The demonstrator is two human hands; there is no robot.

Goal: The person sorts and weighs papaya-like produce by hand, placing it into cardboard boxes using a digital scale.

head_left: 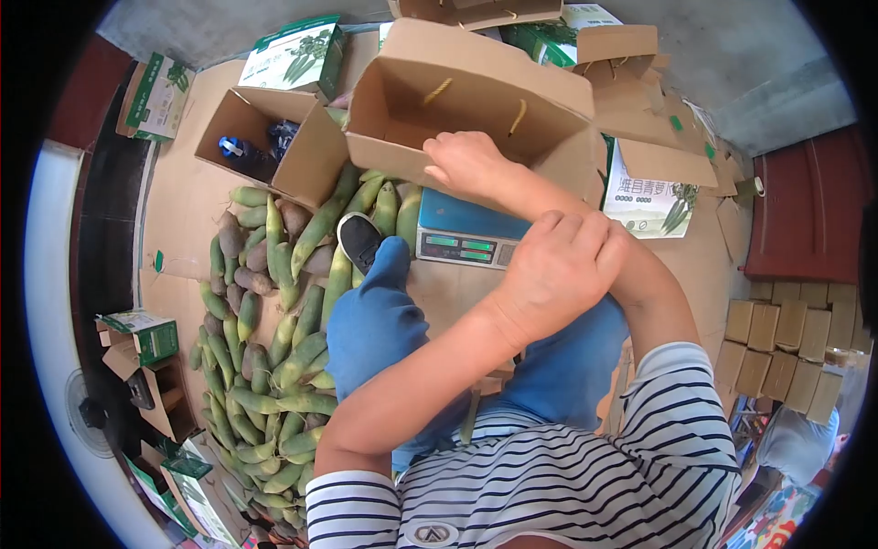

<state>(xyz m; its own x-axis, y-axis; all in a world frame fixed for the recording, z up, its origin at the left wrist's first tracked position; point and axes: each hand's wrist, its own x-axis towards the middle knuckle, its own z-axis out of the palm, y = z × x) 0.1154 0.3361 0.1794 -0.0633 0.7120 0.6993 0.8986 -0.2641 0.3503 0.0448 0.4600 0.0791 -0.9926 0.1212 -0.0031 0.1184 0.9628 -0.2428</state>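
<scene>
My right hand (466,163) is at the front rim of an open cardboard box (402,157) with yellow rope handles, its fingers curled at the edge. The box is on the blue platform of a digital scale (466,220), whose displays are lit green. Crossing over my right arm, my left hand (562,274) has its fingers bent and closed against my right forearm (631,265). Inside the box, the part behind my right hand is hidden. My blue-trousered legs are bent on either side below the scale.
Green radishes (293,357) lie heaped at the left, some with reddish-brown skins among them. An open box (306,165) holds dark items and a blue-capped one. Printed cartons (293,57) stand around the back. Flat boxes are stacked (777,334) at right, near another person (800,444).
</scene>
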